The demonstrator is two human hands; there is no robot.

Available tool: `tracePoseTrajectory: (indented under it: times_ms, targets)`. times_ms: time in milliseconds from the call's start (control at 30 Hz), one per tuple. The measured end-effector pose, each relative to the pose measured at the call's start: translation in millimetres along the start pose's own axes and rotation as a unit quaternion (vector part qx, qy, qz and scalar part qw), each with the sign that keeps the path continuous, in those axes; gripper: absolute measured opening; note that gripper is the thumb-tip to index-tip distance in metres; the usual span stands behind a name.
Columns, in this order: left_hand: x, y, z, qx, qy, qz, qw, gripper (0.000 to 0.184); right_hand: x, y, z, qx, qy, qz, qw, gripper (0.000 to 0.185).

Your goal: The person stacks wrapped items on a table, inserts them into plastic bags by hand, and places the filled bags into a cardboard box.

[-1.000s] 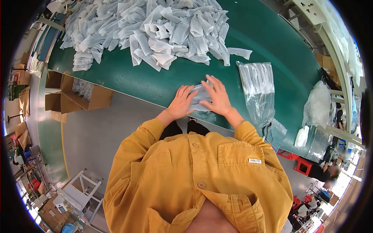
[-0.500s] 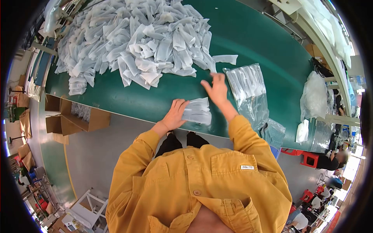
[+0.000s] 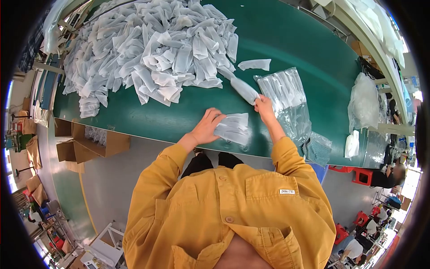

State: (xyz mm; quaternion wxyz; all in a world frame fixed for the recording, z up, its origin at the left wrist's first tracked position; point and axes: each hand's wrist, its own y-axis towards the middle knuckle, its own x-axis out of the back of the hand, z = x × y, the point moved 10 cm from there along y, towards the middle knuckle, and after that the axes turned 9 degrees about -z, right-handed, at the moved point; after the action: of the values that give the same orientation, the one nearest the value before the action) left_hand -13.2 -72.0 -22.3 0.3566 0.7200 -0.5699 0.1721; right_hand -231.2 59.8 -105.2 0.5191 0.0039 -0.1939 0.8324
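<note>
My left hand (image 3: 207, 127) is closed on the left end of a small row of frosted white packets (image 3: 234, 128) lying near the table's front edge. Between thumb and fingers, my right hand (image 3: 264, 107) pinches the near end of a single frosted packet (image 3: 244, 90), which slants back toward the big pile (image 3: 156, 49). What the packets contain is hard to make out. One more loose packet (image 3: 254, 64) lies behind it. Just right of my right hand is a clear plastic bag (image 3: 293, 114) with several packets in its far half.
The green table (image 3: 179, 121) runs across in front of me. A folded grey-green cloth (image 3: 319, 149) sits at its front edge. Below the left edge stands an open cardboard box (image 3: 109, 142) with packets inside. Red stools (image 3: 362, 176) and people are farther right.
My right hand has closed on a packet by the pile and drawn it nearer to me. My left hand stays at the small row, which has shifted slightly right.
</note>
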Motion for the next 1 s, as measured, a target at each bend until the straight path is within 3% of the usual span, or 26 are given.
tracePoseTrajectory:
  times_ms: [67,100,233,367,467,500,567,667,767,867,900,1000]
  targets:
    - [5,15,-9,-0.025,0.038,-0.001,0.999,0.077,3,-21,8,0.066,-0.086,-0.022,0.994,0.018]
    - [11,24,-17,-0.035,0.059,-0.001,0.998,0.075,0,-29,15,0.148,-0.131,-0.024,0.980,0.024]
    - [5,37,-17,-0.053,0.047,0.005,0.997,0.070,-19,-60,47,0.260,-0.223,-0.023,0.939,0.027]
    - [-8,43,-10,-0.065,0.000,0.003,0.998,0.068,-28,-74,50,0.252,-0.204,-0.014,0.946,0.025]
    - [-19,43,1,-0.044,-0.046,0.048,0.997,0.071,-19,-72,37,0.200,-0.243,0.001,0.949,0.024]
    - [-20,43,1,-0.041,-0.052,0.050,0.997,0.071,-17,-77,45,0.224,-0.281,-0.005,0.933,0.026]
    - [-20,44,3,-0.035,-0.063,0.052,0.996,0.071,-13,-88,60,0.273,-0.354,-0.015,0.895,0.036]
    - [-23,45,1,-0.062,-0.059,0.051,0.995,0.074,-45,-139,112,0.427,-0.367,0.045,0.825,0.072]
    - [-23,45,-2,-0.040,-0.033,0.069,0.996,0.076,-68,-142,80,0.406,-0.429,0.115,0.799,0.100]
    - [-22,42,3,-0.023,-0.100,-0.034,0.994,0.079,-66,-128,77,0.383,-0.397,0.084,0.830,0.100]
    - [-13,46,-3,-0.002,-0.085,-0.089,0.992,0.064,-65,-127,78,0.394,-0.389,0.069,0.830,0.100]
    - [-22,47,19,0.041,-0.075,-0.144,0.986,0.048,-67,-128,76,0.398,-0.360,0.066,0.841,0.099]
